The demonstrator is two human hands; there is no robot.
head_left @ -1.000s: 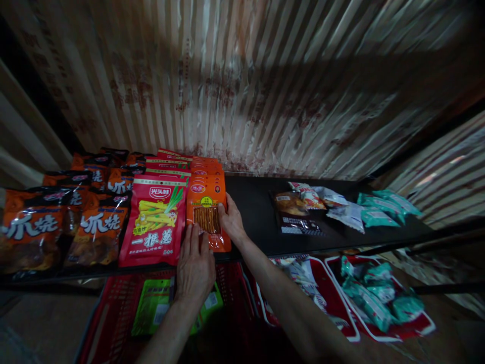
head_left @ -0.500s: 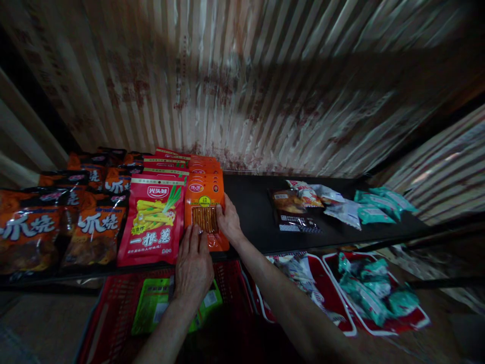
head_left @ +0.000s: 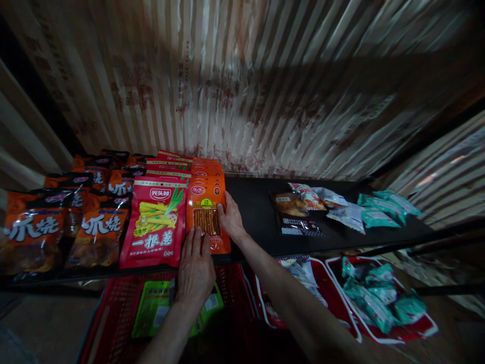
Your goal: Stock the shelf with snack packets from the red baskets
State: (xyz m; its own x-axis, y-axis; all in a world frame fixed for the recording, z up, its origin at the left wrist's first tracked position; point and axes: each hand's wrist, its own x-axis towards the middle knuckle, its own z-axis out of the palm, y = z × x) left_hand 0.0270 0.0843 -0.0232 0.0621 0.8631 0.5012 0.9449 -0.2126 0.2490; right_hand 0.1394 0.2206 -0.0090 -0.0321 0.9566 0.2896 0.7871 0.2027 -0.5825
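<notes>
My left hand [head_left: 196, 270] lies with its fingers stretched flat against the lower left front of an orange snack packet [head_left: 203, 245], whose window shows brown sticks. My right hand [head_left: 232, 218] grips the same packet at its right edge, thumb on the front and the other fingers partly hidden. More orange packets [head_left: 206, 167] stand in a row behind it. Directly left, beside my left fingertips, is a red snack packet [head_left: 151, 242] with yellow rolls pictured on it, and others like it stand behind.
Orange-and-black bags [head_left: 96, 232] fill the left of the black shelf [head_left: 253, 222]. To the right lie a dark brown packet [head_left: 297, 212], white packets [head_left: 346, 215] and teal packets [head_left: 379, 215]. Below are a red basket [head_left: 100, 308] with green packets [head_left: 151, 308] and red white-rimmed trays [head_left: 401, 333].
The view has shifted slightly, so the shelf sits a little lower and further right. Both hands keep their places on the orange packet.
</notes>
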